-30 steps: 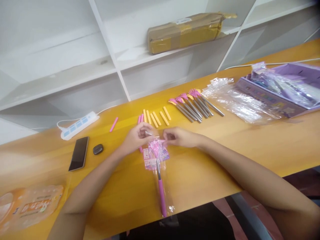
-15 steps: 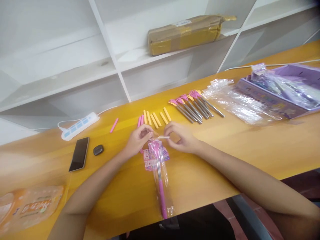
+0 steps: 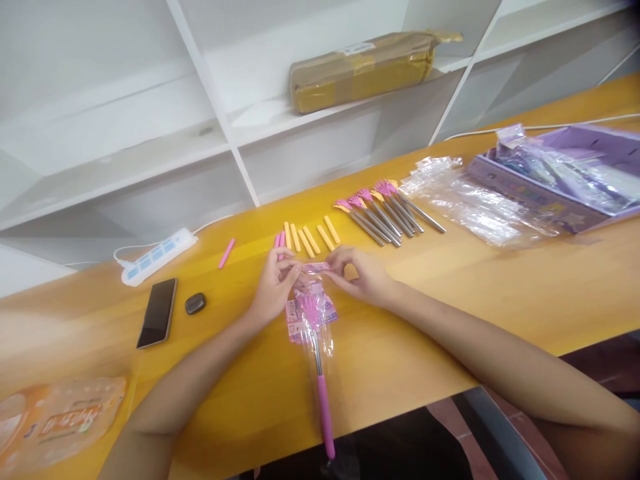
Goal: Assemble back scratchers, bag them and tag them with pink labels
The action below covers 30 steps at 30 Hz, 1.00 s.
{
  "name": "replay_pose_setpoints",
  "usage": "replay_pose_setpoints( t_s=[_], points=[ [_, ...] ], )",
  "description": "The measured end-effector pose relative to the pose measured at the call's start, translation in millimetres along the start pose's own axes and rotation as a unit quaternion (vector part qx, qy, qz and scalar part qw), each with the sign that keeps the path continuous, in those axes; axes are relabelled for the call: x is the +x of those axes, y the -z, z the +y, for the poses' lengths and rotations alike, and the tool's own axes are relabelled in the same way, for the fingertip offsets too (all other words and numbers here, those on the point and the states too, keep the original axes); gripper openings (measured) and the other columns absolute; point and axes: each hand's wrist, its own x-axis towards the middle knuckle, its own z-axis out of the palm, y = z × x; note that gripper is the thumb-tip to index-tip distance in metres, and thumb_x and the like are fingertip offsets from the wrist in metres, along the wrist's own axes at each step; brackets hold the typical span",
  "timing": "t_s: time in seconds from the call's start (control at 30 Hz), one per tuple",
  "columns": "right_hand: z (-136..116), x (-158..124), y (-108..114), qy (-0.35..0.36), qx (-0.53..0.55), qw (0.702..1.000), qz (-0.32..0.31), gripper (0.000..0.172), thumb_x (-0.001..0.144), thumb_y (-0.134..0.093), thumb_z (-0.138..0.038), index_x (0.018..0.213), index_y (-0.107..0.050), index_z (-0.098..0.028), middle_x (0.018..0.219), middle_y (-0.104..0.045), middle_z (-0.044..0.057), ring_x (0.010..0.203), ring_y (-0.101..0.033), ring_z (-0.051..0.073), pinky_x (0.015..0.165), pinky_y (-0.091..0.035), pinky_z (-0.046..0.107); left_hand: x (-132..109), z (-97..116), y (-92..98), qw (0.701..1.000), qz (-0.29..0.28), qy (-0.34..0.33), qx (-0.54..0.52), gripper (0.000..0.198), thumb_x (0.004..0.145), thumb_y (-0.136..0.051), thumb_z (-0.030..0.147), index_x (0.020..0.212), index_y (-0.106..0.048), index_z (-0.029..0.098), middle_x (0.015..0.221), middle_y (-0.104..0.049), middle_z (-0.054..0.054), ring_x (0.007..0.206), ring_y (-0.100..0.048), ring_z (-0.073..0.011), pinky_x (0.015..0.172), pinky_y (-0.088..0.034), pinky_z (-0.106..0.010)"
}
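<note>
Between my two hands stretches a small pink printed card (image 3: 317, 267). My left hand (image 3: 276, 280) pinches its left end and my right hand (image 3: 363, 275) pinches the right end. Just below lies a pink back scratcher (image 3: 325, 407) with a hand-shaped head and metal shaft, inside a clear plastic bag (image 3: 327, 340). The bag's upper end reaches up to the card; whether the fingers also grip the bag cannot be made out. More pink printed cards (image 3: 295, 320) lie under the scratcher's head. The scratcher's handle extends past the table's front edge.
Beyond my hands lie several yellow handles (image 3: 309, 240) and a few pink ones (image 3: 227, 254). Several metal scratcher rods (image 3: 387, 213) sit right of them, beside clear bags (image 3: 480, 207) and a purple box (image 3: 540, 193). A phone (image 3: 157, 312), black case (image 3: 195, 303) and power strip (image 3: 161, 255) are at left.
The card between my hands has turned from edge-on to showing its pink printed face. The bagged back scratcher has slid slightly toward the table's front edge.
</note>
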Motion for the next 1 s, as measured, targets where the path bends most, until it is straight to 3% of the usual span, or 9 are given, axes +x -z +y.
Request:
replay_pose_setpoints(
  t_s=[0.13,0.4,0.6,0.83,1.0],
  points=[
    [-1.4,2.4,3.3,-0.013,-0.023,1.0,0.015,0.017,0.104,-0.071,-0.018,0.103,-0.055,-0.024,0.085,-0.064,-0.001,0.066,-0.061,0.011,0.061,-0.052,0.025,-4.2,-1.7,-7.0,0.999,-0.013,-0.037,-0.02,0.043,0.102,-0.073,0.046,0.106,-0.034,0.028,0.099,-0.077,0.003,0.071,-0.077,-0.0145,0.067,-0.066,-0.03],
    [-1.5,3.7,2.3,-0.025,-0.006,0.998,0.054,0.019,0.102,-0.073,-0.016,0.108,-0.057,-0.024,0.085,-0.063,-0.002,0.063,-0.06,0.009,0.059,-0.053,0.023,-10.5,-3.6,-8.6,0.995,-0.022,-0.095,0.021,0.026,0.108,-0.065,0.043,0.112,-0.045,0.027,0.081,-0.073,0.005,0.064,-0.077,-0.0165,0.063,-0.066,-0.031],
    [-1.8,2.3,1.8,-0.021,0.004,0.997,0.069,0.02,0.102,-0.074,-0.017,0.107,-0.057,-0.025,0.086,-0.064,-0.002,0.063,-0.061,0.01,0.06,-0.053,0.025,-15.4,-4.1,-8.5,0.983,-0.075,-0.161,0.042,0.016,0.112,-0.058,0.039,0.123,-0.057,0.026,0.098,-0.08,-0.002,0.073,-0.08,-0.0158,0.07,-0.068,-0.032],
    [-1.4,2.2,2.0,-0.063,0.068,0.993,0.079,0.02,0.103,-0.074,-0.018,0.107,-0.055,-0.025,0.091,-0.063,-0.001,0.066,-0.06,0.009,0.062,-0.053,0.024,-19.3,1.6,-7.0,0.983,-0.081,-0.111,0.122,0.032,0.115,-0.05,0.04,0.123,-0.075,0.022,0.097,-0.082,-0.006,0.081,-0.08,-0.0174,0.078,-0.066,-0.032],
    [-2.9,2.9,3.6,-0.041,0.076,0.994,0.072,0.018,0.103,-0.071,-0.018,0.105,-0.055,-0.024,0.086,-0.059,-0.002,0.065,-0.058,0.009,0.06,-0.051,0.025,-16.9,3.4,-7.5,0.986,-0.075,-0.093,0.114,0.036,0.112,-0.054,0.044,0.102,-0.079,0.02,0.114,-0.082,-0.01,0.086,-0.08,-0.0197,0.082,-0.065,-0.036]
  ],
)
